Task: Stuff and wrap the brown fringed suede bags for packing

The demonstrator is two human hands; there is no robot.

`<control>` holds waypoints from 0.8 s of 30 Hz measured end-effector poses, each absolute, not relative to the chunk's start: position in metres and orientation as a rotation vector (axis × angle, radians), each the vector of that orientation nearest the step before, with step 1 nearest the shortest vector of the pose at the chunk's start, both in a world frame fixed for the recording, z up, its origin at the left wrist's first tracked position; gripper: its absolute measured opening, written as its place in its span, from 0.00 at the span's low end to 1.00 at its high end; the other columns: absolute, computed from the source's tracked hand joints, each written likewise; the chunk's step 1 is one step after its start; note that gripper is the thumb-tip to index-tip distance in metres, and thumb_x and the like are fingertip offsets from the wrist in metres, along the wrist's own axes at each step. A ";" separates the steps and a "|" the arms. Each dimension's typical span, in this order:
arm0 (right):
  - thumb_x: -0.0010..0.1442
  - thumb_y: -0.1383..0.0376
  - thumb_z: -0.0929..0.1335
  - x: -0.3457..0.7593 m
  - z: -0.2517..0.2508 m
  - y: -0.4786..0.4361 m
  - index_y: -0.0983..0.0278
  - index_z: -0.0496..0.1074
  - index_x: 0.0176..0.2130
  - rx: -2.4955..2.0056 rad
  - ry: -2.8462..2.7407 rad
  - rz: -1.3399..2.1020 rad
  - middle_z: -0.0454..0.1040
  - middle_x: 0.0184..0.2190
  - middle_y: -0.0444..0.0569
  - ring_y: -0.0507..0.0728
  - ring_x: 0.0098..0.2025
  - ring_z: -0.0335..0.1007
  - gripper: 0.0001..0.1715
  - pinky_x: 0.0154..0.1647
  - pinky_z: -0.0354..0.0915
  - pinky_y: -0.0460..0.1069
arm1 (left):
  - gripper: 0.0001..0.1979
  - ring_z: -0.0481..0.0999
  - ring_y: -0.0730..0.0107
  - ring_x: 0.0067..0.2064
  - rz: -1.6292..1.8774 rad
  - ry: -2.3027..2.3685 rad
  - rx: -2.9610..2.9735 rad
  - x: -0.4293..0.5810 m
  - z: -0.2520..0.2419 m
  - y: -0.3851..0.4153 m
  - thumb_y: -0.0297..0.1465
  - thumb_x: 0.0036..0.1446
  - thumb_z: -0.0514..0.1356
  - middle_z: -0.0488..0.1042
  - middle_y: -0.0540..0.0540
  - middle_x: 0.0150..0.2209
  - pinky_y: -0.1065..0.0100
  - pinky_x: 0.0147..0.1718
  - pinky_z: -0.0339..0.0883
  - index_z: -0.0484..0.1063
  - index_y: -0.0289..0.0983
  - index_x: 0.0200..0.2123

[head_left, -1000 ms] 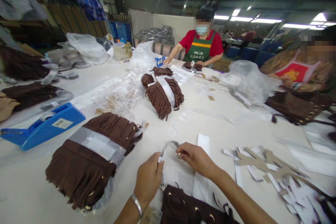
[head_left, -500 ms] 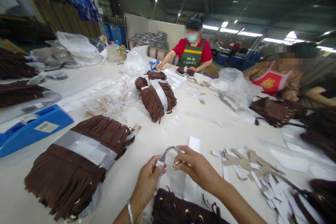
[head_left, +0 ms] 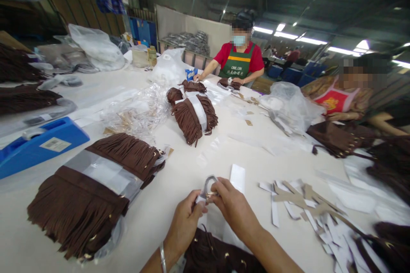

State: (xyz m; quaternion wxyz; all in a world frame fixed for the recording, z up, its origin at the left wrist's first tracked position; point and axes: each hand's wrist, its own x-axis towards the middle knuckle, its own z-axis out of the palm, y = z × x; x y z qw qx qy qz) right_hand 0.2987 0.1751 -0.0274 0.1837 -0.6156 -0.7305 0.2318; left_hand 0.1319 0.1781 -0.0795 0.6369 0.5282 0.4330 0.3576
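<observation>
A grey, plastic-wrapped strap [head_left: 209, 181] is bent into a small loop between my hands. My left hand [head_left: 184, 220] pinches one side of it, with a bit of white wrapping at the fingertips. On the other side my right hand [head_left: 236, 205] has its fingers closed on the strap, near a small gold-coloured piece. Below my hands lies a dark brown bag [head_left: 218, 252] with gold eyelets and thin cords, partly hidden by my forearms. A white strip [head_left: 237, 178] lies on the table just beyond my right hand.
To the left sit a stack of brown fringed bags [head_left: 85, 192] in a plastic band and a blue tape dispenser [head_left: 53, 140]. Another fringed bundle [head_left: 194, 115] is mid-table. Paper strips [head_left: 301, 204] are scattered at right. One co-worker [head_left: 238, 57] stands opposite, another [head_left: 339, 98] at right.
My right hand has come closer to my left, and the strap's loop has become smaller and tighter. The view has shifted slightly.
</observation>
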 end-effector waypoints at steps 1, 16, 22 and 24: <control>0.64 0.70 0.62 0.300 -0.027 0.174 0.59 0.66 0.43 -1.713 -2.066 0.682 0.66 0.50 0.51 0.56 0.48 0.71 0.08 0.46 0.67 0.50 | 0.18 0.77 0.67 0.37 0.819 1.003 1.220 0.132 -0.081 0.179 0.38 0.63 0.54 0.77 0.46 0.44 0.68 0.38 0.69 0.68 0.38 0.53; 0.66 0.68 0.61 0.315 -0.007 0.188 0.59 0.72 0.42 -1.695 -2.347 0.613 0.68 0.52 0.52 0.54 0.43 0.73 0.11 0.43 0.65 0.47 | 0.22 0.75 0.62 0.46 0.759 0.933 1.219 0.130 -0.082 0.174 0.41 0.64 0.52 0.76 0.43 0.49 0.64 0.46 0.67 0.67 0.39 0.57; 0.66 0.66 0.62 0.313 -0.012 0.186 0.57 0.73 0.44 -1.752 -2.389 0.477 0.67 0.53 0.53 0.56 0.40 0.74 0.12 0.40 0.65 0.48 | 0.23 0.76 0.61 0.46 0.771 0.930 1.173 0.130 -0.092 0.176 0.43 0.63 0.54 0.74 0.41 0.52 0.61 0.49 0.67 0.68 0.39 0.57; 0.66 0.67 0.62 0.312 -0.012 0.185 0.56 0.72 0.45 -1.774 -2.381 0.442 0.67 0.52 0.53 0.56 0.40 0.74 0.12 0.40 0.65 0.48 | 0.23 0.75 0.61 0.46 0.775 0.920 1.169 0.131 -0.091 0.175 0.43 0.63 0.55 0.74 0.41 0.53 0.59 0.50 0.67 0.68 0.39 0.57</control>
